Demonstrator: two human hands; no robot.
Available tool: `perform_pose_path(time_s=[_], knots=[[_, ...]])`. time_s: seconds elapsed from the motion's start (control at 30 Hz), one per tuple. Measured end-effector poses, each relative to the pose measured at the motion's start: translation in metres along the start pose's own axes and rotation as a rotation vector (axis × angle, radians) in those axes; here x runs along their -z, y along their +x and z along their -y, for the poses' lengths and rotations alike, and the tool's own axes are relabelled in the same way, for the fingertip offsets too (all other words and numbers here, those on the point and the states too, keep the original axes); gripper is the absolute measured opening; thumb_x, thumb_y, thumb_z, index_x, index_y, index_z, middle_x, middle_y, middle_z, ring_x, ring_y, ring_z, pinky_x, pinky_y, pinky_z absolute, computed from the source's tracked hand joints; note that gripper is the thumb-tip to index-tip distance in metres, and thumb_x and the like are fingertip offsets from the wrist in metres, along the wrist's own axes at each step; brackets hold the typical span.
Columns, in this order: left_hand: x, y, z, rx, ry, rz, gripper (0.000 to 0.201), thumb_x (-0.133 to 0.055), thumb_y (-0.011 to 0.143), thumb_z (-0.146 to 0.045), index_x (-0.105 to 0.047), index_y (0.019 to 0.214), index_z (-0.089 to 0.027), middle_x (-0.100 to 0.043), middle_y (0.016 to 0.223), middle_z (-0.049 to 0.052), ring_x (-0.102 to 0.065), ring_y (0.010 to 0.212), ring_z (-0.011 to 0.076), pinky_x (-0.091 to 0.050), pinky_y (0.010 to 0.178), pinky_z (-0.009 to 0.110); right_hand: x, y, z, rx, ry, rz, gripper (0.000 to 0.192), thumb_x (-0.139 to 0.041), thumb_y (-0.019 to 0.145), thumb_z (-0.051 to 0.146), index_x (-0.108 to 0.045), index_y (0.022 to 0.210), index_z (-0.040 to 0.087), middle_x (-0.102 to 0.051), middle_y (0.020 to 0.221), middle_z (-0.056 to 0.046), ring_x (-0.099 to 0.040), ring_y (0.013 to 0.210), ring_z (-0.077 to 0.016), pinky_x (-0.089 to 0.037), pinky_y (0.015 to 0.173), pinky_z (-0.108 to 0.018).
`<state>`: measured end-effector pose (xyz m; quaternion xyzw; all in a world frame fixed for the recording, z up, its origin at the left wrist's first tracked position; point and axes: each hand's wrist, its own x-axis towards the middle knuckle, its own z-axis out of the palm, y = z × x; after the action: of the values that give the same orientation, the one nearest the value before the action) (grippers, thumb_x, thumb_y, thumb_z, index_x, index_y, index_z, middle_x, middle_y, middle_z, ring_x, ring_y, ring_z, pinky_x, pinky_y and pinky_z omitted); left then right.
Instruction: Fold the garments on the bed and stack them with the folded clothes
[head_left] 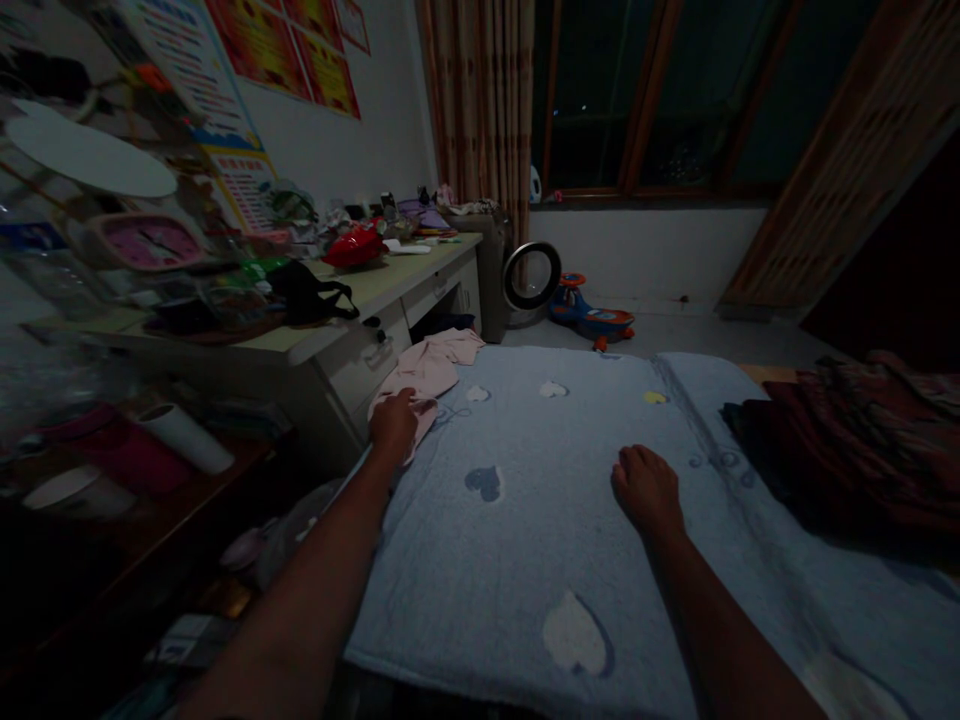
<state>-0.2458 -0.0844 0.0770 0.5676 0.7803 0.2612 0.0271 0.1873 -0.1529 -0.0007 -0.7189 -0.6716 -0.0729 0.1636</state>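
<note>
Pale pink cloth (431,368), perhaps a garment, lies crumpled along the left edge of the bed. My left hand (394,425) is closed on its near end. The blue blanket (555,460), patterned with white, dark blue and yellow hearts, spreads beneath both arms. On its right half rests my right hand (649,485), fingers curled in and nothing visible in them. The undersides of its fingers are hidden against the blanket.
A cluttered desk (300,345) stands left, with a pink clock (150,241) and a red object (356,246). Folded dark red fabric (877,450) lies on the bed's right. Beyond the bed are an open round washer door (556,275) and a blue ride-on toy (589,315).
</note>
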Motion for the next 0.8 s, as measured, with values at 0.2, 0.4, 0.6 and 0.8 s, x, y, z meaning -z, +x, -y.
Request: perform_pose_path(time_s=[0.2, 0.4, 0.6, 0.8], knots=[[0.019, -0.004, -0.062, -0.218, -0.191, -0.169, 0.045, -0.049, 0.074, -0.004, -0.069, 0.112, -0.019, -0.070, 0.108, 0.006, -0.060, 0.105, 0.0231, -0.044, 0.093, 0.033, 0.003, 0.001, 0.001, 0.003, 0.012, 0.005, 0.025, -0.047, 0.091, 0.027, -0.063, 0.108, 0.018, -0.062, 0.117, -0.013, -0.055, 0.108, -0.0263, -0.036, 0.094, -0.039], [0.007, -0.067, -0.137, -0.451, -0.396, -0.079, 0.046, -0.051, 0.073, -0.004, -0.070, 0.111, -0.018, -0.067, 0.107, 0.008, -0.057, 0.107, 0.0267, -0.043, 0.098, 0.037, 0.002, 0.000, 0.001, 0.010, 0.014, -0.016, 0.026, -0.045, 0.093, 0.027, -0.063, 0.109, 0.017, -0.061, 0.119, -0.013, -0.054, 0.110, -0.0257, -0.035, 0.095, -0.038], [-0.037, -0.145, -0.152, -0.606, -0.595, 0.356, 0.045, -0.058, 0.081, -0.017, -0.063, 0.126, -0.021, -0.064, 0.120, 0.011, -0.056, 0.114, 0.0279, -0.044, 0.101, 0.042, 0.003, -0.002, 0.003, -0.012, 0.025, -0.026, 0.025, -0.047, 0.093, 0.029, -0.062, 0.109, 0.018, -0.059, 0.122, -0.012, -0.053, 0.109, -0.0250, -0.034, 0.094, -0.038], [-0.039, -0.132, -0.135, -0.510, -0.682, 0.402, 0.051, -0.054, 0.090, -0.033, -0.049, 0.139, -0.021, -0.055, 0.137, 0.012, -0.051, 0.126, 0.0265, -0.038, 0.109, 0.043, 0.000, -0.001, -0.001, -0.017, 0.072, -0.028, 0.027, -0.047, 0.091, 0.028, -0.063, 0.110, 0.018, -0.059, 0.125, -0.013, -0.052, 0.112, -0.0259, -0.033, 0.097, -0.040]])
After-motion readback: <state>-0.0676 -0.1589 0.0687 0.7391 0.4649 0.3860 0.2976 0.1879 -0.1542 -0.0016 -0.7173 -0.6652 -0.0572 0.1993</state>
